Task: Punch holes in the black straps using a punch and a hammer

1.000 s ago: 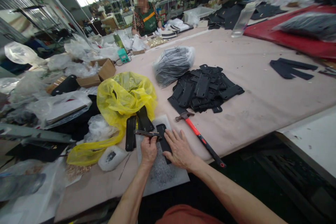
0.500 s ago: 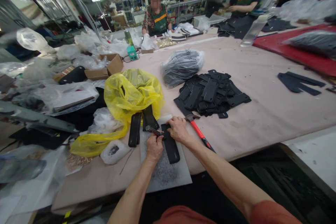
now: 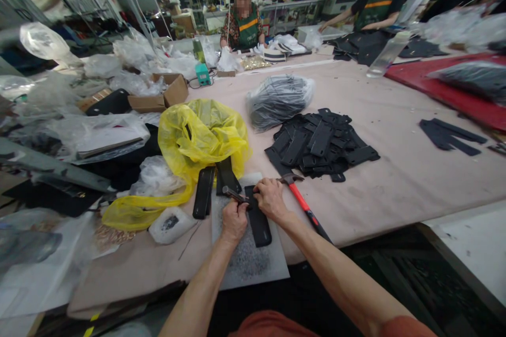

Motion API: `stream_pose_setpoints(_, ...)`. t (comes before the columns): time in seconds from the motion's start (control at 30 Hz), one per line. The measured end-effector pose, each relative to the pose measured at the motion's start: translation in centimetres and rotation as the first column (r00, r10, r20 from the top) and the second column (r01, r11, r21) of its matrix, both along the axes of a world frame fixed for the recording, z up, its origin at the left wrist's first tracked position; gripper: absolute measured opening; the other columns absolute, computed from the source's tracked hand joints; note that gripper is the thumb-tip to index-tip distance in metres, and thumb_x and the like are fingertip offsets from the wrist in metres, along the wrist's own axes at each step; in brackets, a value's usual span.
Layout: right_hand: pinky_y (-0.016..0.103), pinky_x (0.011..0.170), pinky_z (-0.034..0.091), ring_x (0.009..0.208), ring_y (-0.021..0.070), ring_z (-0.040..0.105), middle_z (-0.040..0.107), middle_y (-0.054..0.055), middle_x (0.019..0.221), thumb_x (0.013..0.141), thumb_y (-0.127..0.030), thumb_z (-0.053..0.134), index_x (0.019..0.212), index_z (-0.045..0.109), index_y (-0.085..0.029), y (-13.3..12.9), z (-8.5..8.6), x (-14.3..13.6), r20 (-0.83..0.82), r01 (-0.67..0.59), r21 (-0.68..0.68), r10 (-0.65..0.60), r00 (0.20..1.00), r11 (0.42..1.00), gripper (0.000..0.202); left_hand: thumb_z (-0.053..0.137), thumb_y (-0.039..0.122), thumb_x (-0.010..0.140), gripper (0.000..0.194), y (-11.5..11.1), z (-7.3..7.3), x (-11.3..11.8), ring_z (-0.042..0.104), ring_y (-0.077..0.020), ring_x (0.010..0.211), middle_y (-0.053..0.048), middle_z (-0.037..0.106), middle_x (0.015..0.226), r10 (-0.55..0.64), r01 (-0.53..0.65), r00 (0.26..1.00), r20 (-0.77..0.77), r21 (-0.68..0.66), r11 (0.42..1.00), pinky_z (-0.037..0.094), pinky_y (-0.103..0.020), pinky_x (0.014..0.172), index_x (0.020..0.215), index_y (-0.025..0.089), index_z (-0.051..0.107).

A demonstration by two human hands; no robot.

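Observation:
My left hand is closed around a metal hand punch, which lies tilted with its shiny end to the upper left. Beneath my hands a black strip rests on a pale speckled board. The fingers of my right hand are bent onto the strip's upper end, gripping it. A claw hammer with a red and black handle lies just right of that hand. Other black strips sit to the left of the board. Where the punch tip meets the strip is hidden by my fingers.
A yellow plastic bag stands behind the board. Beyond the hammer are a heap of black pieces and a clear-wrapped bundle. A wax-like white block lies at left. Co-workers are across the table.
My hands keep nearly the same hold on the punch and strip. The view has shifted slightly. The co-worker at the upper right has stretched an arm out to the left.

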State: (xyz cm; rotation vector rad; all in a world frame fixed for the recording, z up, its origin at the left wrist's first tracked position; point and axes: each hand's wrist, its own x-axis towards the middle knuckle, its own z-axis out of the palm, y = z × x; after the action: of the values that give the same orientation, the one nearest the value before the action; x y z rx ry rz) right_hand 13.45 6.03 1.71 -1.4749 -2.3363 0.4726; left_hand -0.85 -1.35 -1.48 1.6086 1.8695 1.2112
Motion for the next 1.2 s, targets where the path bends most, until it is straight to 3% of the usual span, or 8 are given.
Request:
stream_pose_setpoints(0.1, 0.037, 0.089, 0.028, 0.098, 0.0234, 0.047, 0.063, 0.005, 0.099, 0.086, -0.021, 0.057, 0.083, 0.065, -0.021, -0.1, -0.4, 0.1, -0.029, 0.005, 0.010, -0.005, 1.000, 1.000, 0.009, 0.049, 0.022, 0.089, 0.020, 0.0, 0.0, 0.0, 0.070, -0.0232, 0.091, -0.009, 0.074, 0.094, 0.006, -0.006, 1.000, 0.002, 0.001, 1.000, 0.055, -0.035, 0.083, 0.099, 0.017, 0.066)
stream_pose_setpoints(0.27, 0.037, 0.089, 0.029, 0.100, 0.0242, 0.047, 0.063, 0.005, 0.104, 0.084, -0.019, 0.060, 0.097, 0.067, -0.023, -0.1, -1.1, 0.3, -0.084, 0.046, 0.008, -0.045, 0.995, 0.999, 0.015, 0.050, 0.021, 0.089, 0.020, 0.0, -0.1, 0.0, 0.070, -0.0237, 0.090, -0.009, 0.074, 0.093, 0.013, -0.013, 1.000, 0.005, -0.002, 1.000, 0.055, -0.035, 0.082, 0.099, 0.016, 0.067)
stream_pose_setpoints(0.47, 0.040, 0.088, 0.030, 0.097, 0.0249, 0.046, 0.062, 0.007, 0.099, 0.083, -0.018, 0.058, 0.080, 0.064, -0.021, 0.2, -0.9, 0.0, -0.056, 0.034, 0.017, -0.033, 0.998, 0.999, 0.008, 0.051, 0.022, 0.088, 0.020, 0.2, -0.1, 0.0, 0.070, -0.0234, 0.090, -0.009, 0.074, 0.093, 0.016, -0.016, 1.000, 0.019, -0.006, 1.000, 0.056, -0.035, 0.083, 0.099, 0.017, 0.067)
stream_pose_setpoints(0.67, 0.038, 0.085, 0.036, 0.091, 0.0236, 0.051, 0.061, 0.008, 0.091, 0.085, -0.012, 0.047, 0.083, 0.057, -0.019, -2.0, -1.1, 1.4, -0.144, 0.020, 0.060, -0.011, 0.990, 0.998, 0.012, 0.050, 0.024, 0.089, 0.021, 0.1, -0.1, 0.0, 0.070, -0.0249, 0.091, -0.010, 0.074, 0.095, 0.021, -0.020, 0.999, 0.028, -0.007, 1.000, 0.055, -0.038, 0.084, 0.099, 0.017, 0.067)
stream_pose_setpoints(0.87, 0.031, 0.073, 0.044, 0.076, 0.0199, 0.059, 0.065, 0.004, 0.083, 0.088, -0.024, 0.042, 0.110, 0.058, -0.018, -2.5, 0.4, 7.2, -0.363, 0.123, -0.113, -0.156, 0.919, 0.986, 0.028, 0.051, 0.023, 0.089, 0.020, 0.1, 0.1, 0.0, 0.070, -0.0238, 0.090, -0.008, 0.075, 0.094, 0.014, -0.014, 0.999, 0.033, 0.001, 1.000, 0.056, -0.037, 0.082, 0.098, 0.018, 0.067)
stream_pose_setpoints(1.07, 0.031, 0.065, 0.045, 0.066, 0.0193, 0.061, 0.067, 0.004, 0.073, 0.085, -0.044, 0.046, 0.089, 0.065, -0.019, -2.4, 2.6, 14.4, -0.275, 0.343, -0.269, -0.414, 0.868, 0.900, 0.032, 0.051, 0.023, 0.089, 0.020, 0.1, 0.0, 0.0, 0.070, -0.0234, 0.091, -0.007, 0.075, 0.095, 0.012, -0.013, 0.999, 0.036, 0.019, 1.000, 0.056, -0.036, 0.083, 0.099, 0.018, 0.067)
stream_pose_setpoints(1.2, 0.030, 0.059, 0.046, 0.059, 0.0185, 0.061, 0.067, 0.004, 0.072, 0.083, -0.050, 0.049, 0.094, 0.065, -0.019, -5.4, 2.0, 19.1, -0.203, 0.434, -0.313, -0.506, 0.838, 0.845, 0.037, 0.051, 0.023, 0.089, 0.019, 0.0, 0.0, 0.0, 0.070, -0.0233, 0.091, -0.007, 0.075, 0.095, 0.009, -0.010, 0.998, 0.060, 0.013, 1.000, 0.056, -0.036, 0.083, 0.098, 0.018, 0.067)
